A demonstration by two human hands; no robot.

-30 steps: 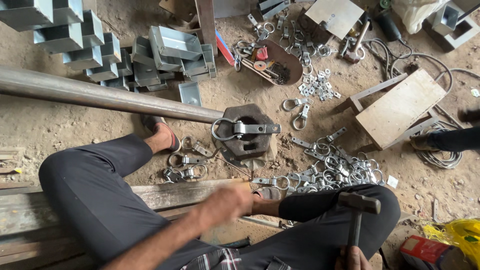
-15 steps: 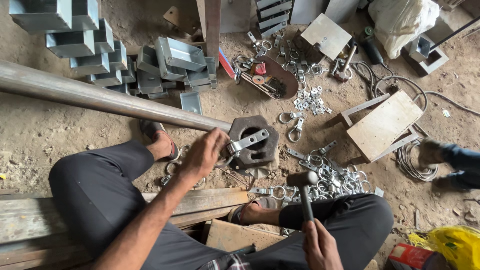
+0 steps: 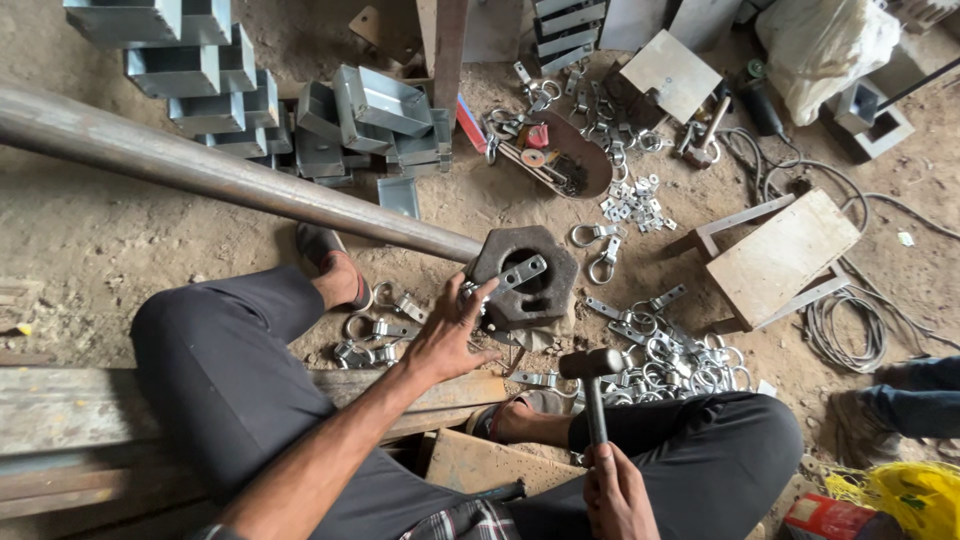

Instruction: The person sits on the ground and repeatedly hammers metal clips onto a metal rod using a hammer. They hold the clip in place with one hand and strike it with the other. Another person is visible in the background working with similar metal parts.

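My left hand (image 3: 447, 335) reaches forward, its fingers touching a metal clamp piece (image 3: 508, 279) that lies across a dark, lobed iron block (image 3: 545, 290) on the dirt floor. My right hand (image 3: 612, 492) grips the handle of a hammer (image 3: 590, 372), whose head hovers just below and to the right of the block. A long steel pipe (image 3: 220, 178) runs from the upper left down to the block. I sit with legs in dark trousers spread around the block.
Several loose metal ring clamps (image 3: 672, 356) lie right of the block, more by my left foot (image 3: 375, 330). Stacked steel channel pieces (image 3: 270, 95) sit behind. A small wooden stool (image 3: 780, 258), coiled cable (image 3: 850, 325) and another person's leg (image 3: 915, 398) are at right.
The left hand has settled on the clamp piece over the block. The hammer in the right hand has risen slightly, closer to the block.
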